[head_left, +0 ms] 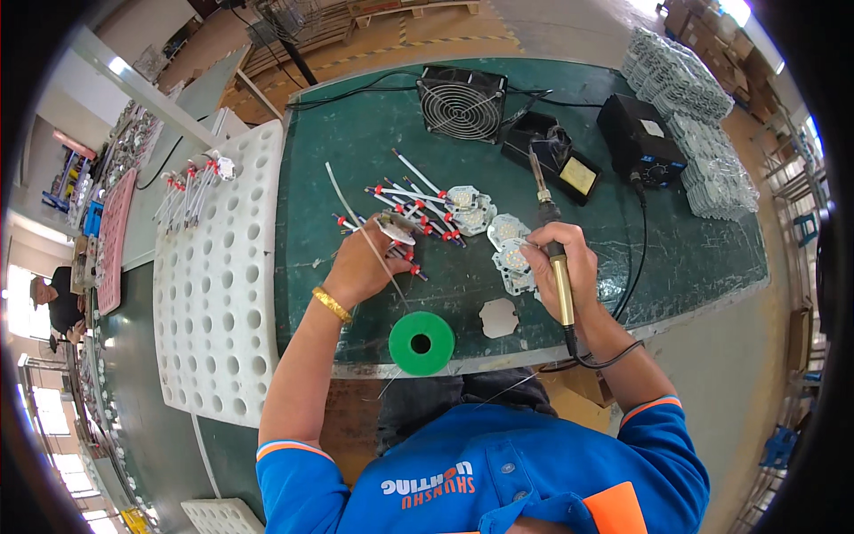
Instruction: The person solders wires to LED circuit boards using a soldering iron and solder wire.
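Soldering step in hand, by the look of it. Left hand (360,267) has its grip closed on a small white round board w/ wires (396,230), pinched between thumb and fingers, held just above the green surface (356,142); a thin strand of solder wire (384,258) runs thru the same hand down toward the green solder spool (421,343) at the near edge. Right hand (560,258) has its grip clamped round the soldering iron (550,240), tip pointing away, cable trailing back to the black station (640,138).

More white round boards (509,245) lie just beside the right hand; a bundle of red-tipped white leads (414,200) fans out betw. the hands and the fan (463,102). White perforated tray (213,294) sits to the left w/ a few finished pieces at its far end.

Judgement: iron tip is apart from the held board, so joint not yet made. Next move calls for bringing tip, solder end and pad together w/ a steady left hand.
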Available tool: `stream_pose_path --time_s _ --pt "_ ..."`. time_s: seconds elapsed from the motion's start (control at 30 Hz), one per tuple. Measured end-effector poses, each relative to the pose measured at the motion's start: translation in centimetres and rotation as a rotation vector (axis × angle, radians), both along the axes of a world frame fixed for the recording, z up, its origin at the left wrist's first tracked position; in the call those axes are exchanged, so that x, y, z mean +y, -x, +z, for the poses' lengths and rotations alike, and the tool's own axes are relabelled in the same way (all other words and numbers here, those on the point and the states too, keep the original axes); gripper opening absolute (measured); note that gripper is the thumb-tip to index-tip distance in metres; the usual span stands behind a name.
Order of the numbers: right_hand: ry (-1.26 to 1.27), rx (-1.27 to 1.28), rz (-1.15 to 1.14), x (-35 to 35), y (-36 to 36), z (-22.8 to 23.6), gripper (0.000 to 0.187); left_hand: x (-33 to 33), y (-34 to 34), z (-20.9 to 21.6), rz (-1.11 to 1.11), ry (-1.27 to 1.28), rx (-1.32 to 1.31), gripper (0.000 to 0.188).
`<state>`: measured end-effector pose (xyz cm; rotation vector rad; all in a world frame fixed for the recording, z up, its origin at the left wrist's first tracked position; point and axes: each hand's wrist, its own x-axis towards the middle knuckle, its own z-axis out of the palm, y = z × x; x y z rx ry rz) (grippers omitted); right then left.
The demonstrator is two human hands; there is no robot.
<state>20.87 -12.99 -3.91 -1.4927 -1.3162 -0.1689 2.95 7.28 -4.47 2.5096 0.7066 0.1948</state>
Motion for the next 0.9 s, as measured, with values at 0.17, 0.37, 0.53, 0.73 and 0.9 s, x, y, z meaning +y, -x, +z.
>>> stream_pose_path --time_s 0.17,0.37,0.53,0.73,0.9 --pt "0.047 0.124 0.03 0.6 0.0 0.3 0.024 -0.4 0.1 2.1 -0.006 0.198 -0.262 0.023" --pt "-0.009 -0.037 0.102 2.2 0.6 1.6 0.024 -1.0 0.6 4.9 0.387 0.561 -0.813 0.02" --pt "-0.007 -0.035 0.161 4.0 1.3 1.7 0.025 -1.4 0.6 4.3 0.393 0.891 -0.771 0.02" --pt "0.029 0.043 0.184 6.7 2.5 1.9 0.022 -3.3 -1.4 1.3 0.109 1.012 -0.631 0.014" --pt "-0.033 0.058 0.123 8.3 3.5 1.9 0.022 -3.5 -1.5 0.9 0.068 1.116 -0.722 0.015"
